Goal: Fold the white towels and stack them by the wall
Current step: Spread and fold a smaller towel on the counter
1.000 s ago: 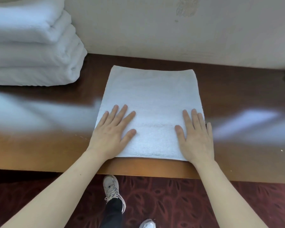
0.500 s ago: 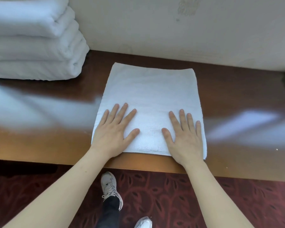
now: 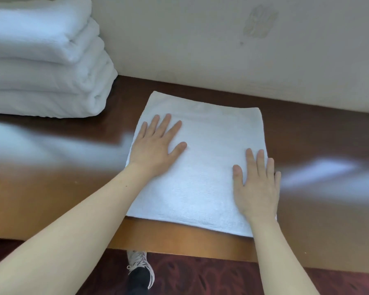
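Note:
A folded white towel [image 3: 205,167] lies flat on the brown wooden table [image 3: 51,188], its near edge at the table's front edge. My left hand [image 3: 156,147] presses flat on the towel's left half, fingers spread and straight. My right hand [image 3: 257,184] lies flat along the towel's right edge, fingers straight and pointing toward the wall. A stack of three thick folded white towels [image 3: 43,60] stands at the back left against the wall [image 3: 222,50].
The table runs along the pale wall, with bare glossy wood to the left and right of the towel. Below the front edge are a dark red patterned carpet [image 3: 200,275] and my shoe [image 3: 140,267].
My left hand slid away from me up the towel's left half. My right hand moved out to the towel's right edge. The towel stays flat.

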The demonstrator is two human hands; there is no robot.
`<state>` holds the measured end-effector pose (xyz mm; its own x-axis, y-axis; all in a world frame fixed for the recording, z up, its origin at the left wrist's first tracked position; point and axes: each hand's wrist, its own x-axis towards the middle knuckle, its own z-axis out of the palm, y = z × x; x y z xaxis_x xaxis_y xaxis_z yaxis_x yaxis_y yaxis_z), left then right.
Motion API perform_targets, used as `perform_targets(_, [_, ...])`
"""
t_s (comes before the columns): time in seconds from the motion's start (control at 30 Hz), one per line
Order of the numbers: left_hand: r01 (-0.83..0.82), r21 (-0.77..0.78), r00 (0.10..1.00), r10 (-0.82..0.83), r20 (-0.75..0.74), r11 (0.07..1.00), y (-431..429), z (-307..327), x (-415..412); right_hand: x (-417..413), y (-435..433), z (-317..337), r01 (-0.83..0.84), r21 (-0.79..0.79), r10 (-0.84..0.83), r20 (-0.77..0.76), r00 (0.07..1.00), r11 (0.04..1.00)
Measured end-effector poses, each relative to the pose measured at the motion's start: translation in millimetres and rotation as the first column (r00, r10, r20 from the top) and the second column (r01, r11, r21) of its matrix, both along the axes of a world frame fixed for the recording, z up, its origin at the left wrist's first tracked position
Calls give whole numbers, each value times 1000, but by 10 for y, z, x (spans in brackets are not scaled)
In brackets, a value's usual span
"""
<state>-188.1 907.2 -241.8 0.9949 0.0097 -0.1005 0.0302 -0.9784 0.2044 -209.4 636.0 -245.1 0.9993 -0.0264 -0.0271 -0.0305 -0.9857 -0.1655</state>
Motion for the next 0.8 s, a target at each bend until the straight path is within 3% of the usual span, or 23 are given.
perform_targets(0.17, [-65,-5,998,65,-8,998,285,24,201,-20,62,31,-1,-30,0,-35,999,1000])
perform_targets(0.4, [151,-25,988,-150,47,988,212,56,722,-9,86,43,11,-43,-13,-43,999,999])
perform_targets(0.8, [128,-15,991,-127,27,992,351,20,782,-6,108,115,22,-73,-29,-91,995,997])
